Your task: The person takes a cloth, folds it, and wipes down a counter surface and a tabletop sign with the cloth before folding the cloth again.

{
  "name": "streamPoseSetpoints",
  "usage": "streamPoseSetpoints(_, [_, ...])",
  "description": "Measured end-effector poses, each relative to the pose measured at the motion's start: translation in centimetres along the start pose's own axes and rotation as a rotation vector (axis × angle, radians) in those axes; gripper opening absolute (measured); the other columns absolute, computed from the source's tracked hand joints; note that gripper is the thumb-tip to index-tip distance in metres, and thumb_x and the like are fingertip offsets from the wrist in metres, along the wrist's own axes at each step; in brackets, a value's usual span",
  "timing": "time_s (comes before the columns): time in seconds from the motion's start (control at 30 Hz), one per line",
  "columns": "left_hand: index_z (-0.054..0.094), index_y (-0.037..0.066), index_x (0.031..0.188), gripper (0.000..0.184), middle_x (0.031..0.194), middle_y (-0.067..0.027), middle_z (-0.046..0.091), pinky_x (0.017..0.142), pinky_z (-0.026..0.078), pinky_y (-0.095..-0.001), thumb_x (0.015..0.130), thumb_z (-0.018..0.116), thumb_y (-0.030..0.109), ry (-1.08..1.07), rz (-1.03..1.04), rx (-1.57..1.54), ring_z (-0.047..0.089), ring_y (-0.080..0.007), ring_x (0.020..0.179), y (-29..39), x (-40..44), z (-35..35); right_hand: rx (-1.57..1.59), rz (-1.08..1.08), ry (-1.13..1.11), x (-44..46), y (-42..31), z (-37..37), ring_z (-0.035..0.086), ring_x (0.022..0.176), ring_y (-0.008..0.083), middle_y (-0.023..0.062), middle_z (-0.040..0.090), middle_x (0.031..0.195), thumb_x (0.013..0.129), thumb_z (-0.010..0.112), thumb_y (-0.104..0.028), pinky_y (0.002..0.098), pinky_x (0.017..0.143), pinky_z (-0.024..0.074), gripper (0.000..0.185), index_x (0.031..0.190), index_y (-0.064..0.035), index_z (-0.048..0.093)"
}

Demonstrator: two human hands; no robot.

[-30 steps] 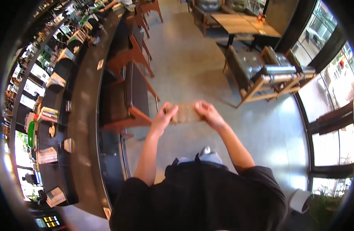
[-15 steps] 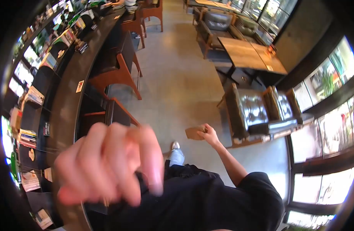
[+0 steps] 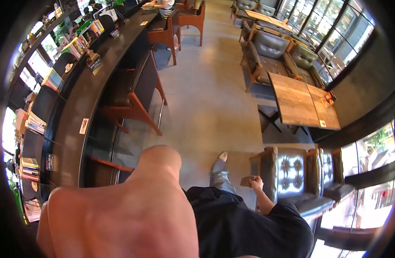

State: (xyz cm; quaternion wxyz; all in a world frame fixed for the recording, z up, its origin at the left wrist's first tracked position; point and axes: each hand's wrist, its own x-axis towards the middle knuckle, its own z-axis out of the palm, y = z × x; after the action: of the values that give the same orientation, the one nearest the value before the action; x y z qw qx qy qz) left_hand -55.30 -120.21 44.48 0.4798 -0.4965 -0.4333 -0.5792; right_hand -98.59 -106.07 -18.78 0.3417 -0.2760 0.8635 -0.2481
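Note:
My left hand (image 3: 124, 215) is raised very close to the camera, its back and one bent finger filling the lower left. Its fingertips are out of sight, so whether it holds anything is hidden. Lower down on the right, my right hand (image 3: 257, 184) hangs beside my body, fingers closed around a small flat brown piece (image 3: 248, 181). What the piece is made of cannot be made out. Near that hand stands a dark tufted leather chair (image 3: 290, 172).
A long dark counter (image 3: 70, 150) with books runs along the left, lined with wooden-framed chairs (image 3: 139, 92). A wooden table (image 3: 294, 101) and armchairs stand on the right by the windows. A seated person (image 3: 165, 6) is at the counter's far end. My foot (image 3: 223, 156) is on the grey floor (image 3: 197, 103).
The view has moved along the aisle. My left hand has come nearer the camera and turned, hiding its fingers. My right hand has dropped closer to my side, still holding the brown piece.

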Motion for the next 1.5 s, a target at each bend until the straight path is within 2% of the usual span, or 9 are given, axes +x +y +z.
streamPoseSetpoints(0.17, [0.054,0.009,0.06,0.032,0.063,-0.0062,0.063,0.078,0.053,-0.0464,0.092,0.054,0.006,-0.046,-0.022,-0.003,0.055,-0.0204,0.047,-5.6,2.8,-10.5,-0.048,-0.148,0.003,15.8,-9.6,0.7,0.067,0.097,0.0366,0.0179,0.071,0.098,0.073,0.077,-0.033,0.0431,0.086,0.0532,0.044,0.107,-0.0068,0.064])
streamPoseSetpoints(0.3, [0.054,0.009,0.06,0.033,0.063,-0.0062,0.063,0.078,0.052,-0.0474,0.093,0.053,0.007,-0.08,-0.023,-0.005,0.054,-0.0205,0.046,-11.1,6.0,-20.7,-0.069,-0.313,-0.054,25.1,-25.7,-0.6,0.067,0.093,0.0374,0.0193,0.07,0.095,0.075,0.077,-0.035,0.0431,0.083,0.0525,0.042,0.103,-0.006,0.063])
streamPoseSetpoints(0.53, [0.054,0.009,0.06,0.034,0.061,-0.0052,0.06,0.078,0.052,-0.0471,0.094,0.053,0.013,-0.061,0.031,0.082,0.054,-0.0198,0.046,-19.1,8.6,-38.3,0.198,-0.524,-0.212,36.3,-44.4,2.8,0.069,0.088,0.025,0.0122,0.071,0.095,0.082,0.076,-0.036,0.0404,0.075,0.0556,0.04,0.106,-0.0057,0.063])
streamPoseSetpoints(0.57, [0.053,0.009,0.06,0.034,0.061,-0.005,0.06,0.077,0.051,-0.0471,0.094,0.053,0.013,-0.055,0.034,0.11,0.054,-0.0198,0.046,-19.7,8.3,-40.8,0.205,-0.595,-0.204,38.1,-45.7,3.8,0.068,0.082,0.0203,0.0087,0.07,0.089,0.086,0.074,-0.028,0.0331,0.066,0.0558,0.03,0.105,-0.0064,0.064])
streamPoseSetpoints(0.6, [0.053,0.009,0.061,0.034,0.061,-0.0049,0.06,0.077,0.051,-0.0471,0.095,0.053,0.014,-0.049,0.037,0.139,0.054,-0.0197,0.046,-19.8,8.0,-43.3,0.141,-0.545,-0.193,38.1,-48.4,3.3,0.07,0.093,0.0271,0.0157,0.072,0.101,0.081,0.078,-0.028,0.0378,0.082,0.0547,0.042,0.114,-0.0057,0.063])
streamPoseSetpoints(0.63, [0.053,0.009,0.061,0.035,0.06,-0.0047,0.06,0.077,0.051,-0.047,0.095,0.054,0.015,-0.042,0.039,0.167,0.054,-0.0196,0.046,-19.9,7.6,-45.8,0.151,-0.55,-0.217,38.5,-50.4,3.2,0.07,0.094,0.0269,0.0158,0.072,0.101,0.081,0.078,-0.027,0.0377,0.082,0.0546,0.043,0.115,-0.0057,0.063])
streamPoseSetpoints(0.8, [0.053,0.009,0.061,0.036,0.059,-0.004,0.058,0.077,0.051,-0.0469,0.095,0.054,0.019,-0.028,0.091,0.217,0.054,-0.0191,0.046,-19.8,7.3,-59.5,0.171,-0.493,-0.303,46.6,-57.8,3.2,0.069,0.091,0.0249,0.015,0.072,0.1,0.082,0.077,-0.023,0.0376,0.083,0.054,0.04,0.115,-0.0044,0.063])
streamPoseSetpoints(1.27, [0.051,0.009,0.062,0.041,0.055,-0.0019,0.054,0.076,0.051,-0.0463,0.097,0.055,0.029,-0.041,0.191,0.036,0.053,-0.0179,0.046,-25.6,12.3,-96.8,0.257,-0.364,-0.126,73.1,-73.0,0.0,0.067,0.09,0.0223,0.0137,0.071,0.099,0.083,0.075,-0.019,0.0365,0.081,0.0531,0.036,0.112,-0.0026,0.061])
streamPoseSetpoints(1.5, [0.051,0.009,0.062,0.044,0.053,-0.0009,0.052,0.075,0.05,-0.0461,0.098,0.055,0.034,-0.058,0.189,0.148,0.052,-0.0172,0.046,-29.2,11.6,-113.5,0.292,-0.564,-0.282,85.8,-84.9,4.7,0.064,0.09,0.0182,0.0102,0.069,0.1,0.086,0.071,-0.014,0.0323,0.08,0.0516,0.032,0.114,-0.0022,0.061])
